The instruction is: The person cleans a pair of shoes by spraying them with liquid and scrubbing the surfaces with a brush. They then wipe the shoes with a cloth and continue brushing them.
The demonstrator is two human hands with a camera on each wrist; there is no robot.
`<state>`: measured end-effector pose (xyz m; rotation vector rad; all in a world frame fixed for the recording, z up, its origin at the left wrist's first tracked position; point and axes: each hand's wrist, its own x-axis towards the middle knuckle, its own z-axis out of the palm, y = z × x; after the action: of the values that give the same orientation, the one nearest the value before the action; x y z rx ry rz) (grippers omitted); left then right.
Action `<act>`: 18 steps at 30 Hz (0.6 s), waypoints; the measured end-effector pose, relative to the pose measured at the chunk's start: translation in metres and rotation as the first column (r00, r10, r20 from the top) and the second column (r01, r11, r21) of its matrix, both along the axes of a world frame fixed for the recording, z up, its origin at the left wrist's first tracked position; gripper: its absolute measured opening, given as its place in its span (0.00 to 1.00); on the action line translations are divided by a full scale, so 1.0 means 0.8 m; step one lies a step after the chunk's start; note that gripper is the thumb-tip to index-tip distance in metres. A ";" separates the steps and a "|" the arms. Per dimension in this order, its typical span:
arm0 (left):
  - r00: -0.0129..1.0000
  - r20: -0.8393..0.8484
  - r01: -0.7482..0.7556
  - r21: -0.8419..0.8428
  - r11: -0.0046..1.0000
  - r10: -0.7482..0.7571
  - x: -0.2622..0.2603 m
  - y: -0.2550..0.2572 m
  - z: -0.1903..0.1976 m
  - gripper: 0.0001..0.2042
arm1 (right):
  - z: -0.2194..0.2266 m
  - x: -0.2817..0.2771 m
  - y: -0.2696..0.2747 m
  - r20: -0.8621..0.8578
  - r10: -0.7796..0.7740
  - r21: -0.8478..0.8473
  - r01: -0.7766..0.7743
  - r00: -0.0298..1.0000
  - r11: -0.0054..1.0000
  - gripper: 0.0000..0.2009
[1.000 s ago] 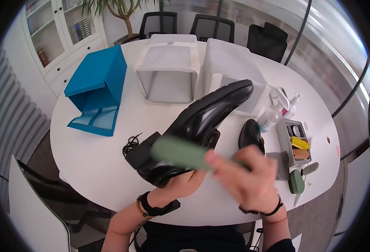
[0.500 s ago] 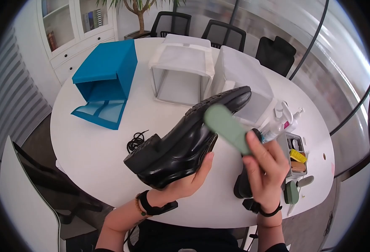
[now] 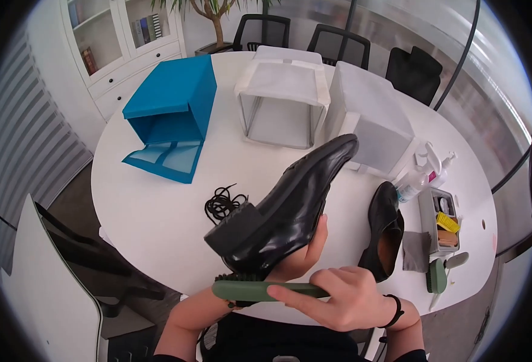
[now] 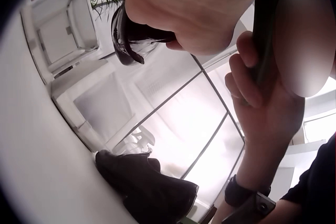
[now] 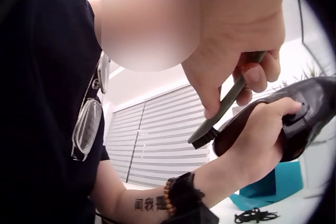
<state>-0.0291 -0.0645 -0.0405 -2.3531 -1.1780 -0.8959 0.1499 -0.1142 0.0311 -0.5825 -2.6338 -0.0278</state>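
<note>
A black leather shoe (image 3: 284,211) is held up over the table, toe pointing away and sole facing up and left. My left hand (image 3: 305,256) grips it from below, its fingers along the near side. My right hand (image 3: 344,298) pinches a green-handled brush (image 3: 248,291) whose dark bristles face the heel end of the shoe. In the right wrist view the brush (image 5: 226,106) lies close to the shoe opening; whether the bristles touch it I cannot tell. In the left wrist view the right hand (image 4: 268,92) curls round the handle.
A second black shoe (image 3: 385,232) stands on the table (image 3: 151,223) to the right. Beyond it are bottles (image 3: 414,184), a grey tray (image 3: 433,223) of supplies, a grey cloth (image 3: 417,251) and another green brush (image 3: 437,276). Black laces (image 3: 222,204), a blue box (image 3: 172,96) and white boxes (image 3: 284,78) lie farther back.
The right hand has brought the brush from beside the shoe's upper down to its heel end, and the bristles now show. The left hand still holds the shoe. The head view has shifted.
</note>
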 end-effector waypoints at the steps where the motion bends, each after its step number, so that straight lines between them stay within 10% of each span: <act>1: 0.923 0.386 0.115 -0.293 0.949 0.007 0.016 -0.001 0.003 0.20 | 0.001 0.002 0.000 -0.009 0.001 -0.009 -0.001 1.000 1.000 0.25; 2: 0.925 0.379 0.112 -0.302 0.947 0.011 0.015 0.003 -0.021 0.20 | 0.007 0.009 0.003 -0.038 -0.076 0.002 0.076 0.996 0.997 0.25; 4: 0.984 -0.173 -0.006 0.183 0.983 0.039 0.012 0.015 -0.088 0.17 | 0.011 0.014 0.012 -0.213 -0.290 0.092 0.315 0.933 0.945 0.24; 5: 0.941 0.320 0.158 -0.138 0.978 -0.106 0.008 -0.005 -0.016 0.16 | 0.029 0.015 0.013 -0.169 -0.415 0.033 0.426 0.894 0.904 0.23; 9: 0.875 -0.407 -0.119 0.340 0.933 0.260 -0.010 -0.005 -0.029 0.17 | 0.010 0.006 0.001 -0.089 -0.198 -0.017 0.197 0.976 0.980 0.24; 10: 0.984 0.164 -0.006 -0.374 0.928 0.072 0.010 -0.011 0.009 0.17 | 0.006 0.002 -0.003 0.010 -0.033 -0.051 0.033 0.999 0.998 0.25; 11: 0.985 0.156 -0.005 -0.377 0.926 0.069 0.000 -0.009 0.015 0.17 | 0.007 0.003 -0.003 0.002 -0.036 -0.055 0.036 0.999 0.998 0.25; 12: 0.941 -0.289 -0.144 0.127 0.981 0.175 -0.017 -0.008 0.018 0.17 | 0.012 0.006 0.001 -0.054 -0.106 -0.045 0.104 0.993 0.994 0.25; 13: 0.698 -0.562 -0.019 0.605 0.796 0.444 -0.026 -0.008 0.020 0.18 | 0.016 0.010 0.005 -0.106 -0.176 -0.038 0.173 0.979 0.984 0.25; 14: 0.996 -0.076 -0.050 0.017 0.999 0.051 0.001 -0.002 -0.017 0.18 | 0.013 0.016 0.013 -0.210 -0.282 -0.007 0.287 0.936 0.958 0.25; 15: 0.942 0.333 0.096 -0.146 0.985 -0.043 0.005 -0.008 -0.028 0.17 | 0.027 0.019 0.019 -0.199 -0.378 0.000 0.386 0.904 0.922 0.25; 17: 0.969 0.247 0.042 -0.053 0.998 -0.028 0.007 -0.009 -0.033 0.15 | 0.021 0.027 0.016 -0.194 -0.336 -0.034 0.336 0.922 0.941 0.24; 18: 0.986 -0.097 -0.106 0.268 0.958 0.136 -0.005 -0.010 -0.022 0.16 | 0.021 0.024 0.011 -0.198 -0.342 -0.031 0.343 0.919 0.939 0.24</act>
<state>-0.0335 -0.0725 -0.0580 -2.0687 -1.0729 -0.8091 0.1693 -0.1050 0.0482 -0.9858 -2.3079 -0.0775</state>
